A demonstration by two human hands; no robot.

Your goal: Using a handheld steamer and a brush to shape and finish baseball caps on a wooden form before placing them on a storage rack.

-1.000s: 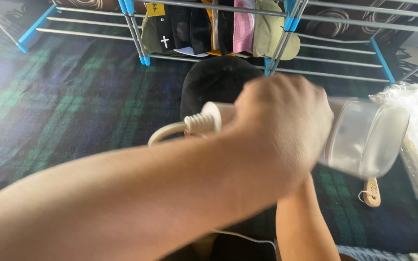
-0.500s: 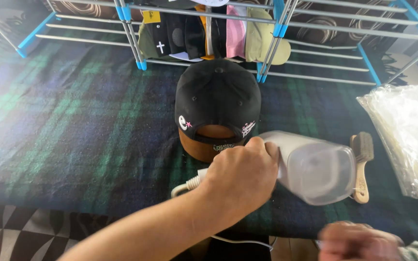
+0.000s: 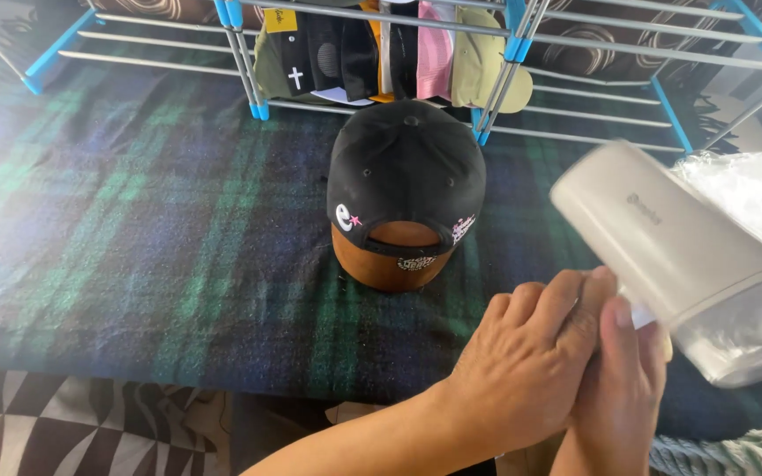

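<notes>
Both hands, left hand (image 3: 522,370) and right hand (image 3: 619,388), have now clamped together on the white steamer (image 3: 663,242), lifted right of the black cap (image 3: 405,172).

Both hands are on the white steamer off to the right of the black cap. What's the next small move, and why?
Probably swing the steamer left toward the cap. Both hands, left and right, grip its lower end, and it sits tilted and clear of the cap, which rests untouched on its brown form.
</notes>
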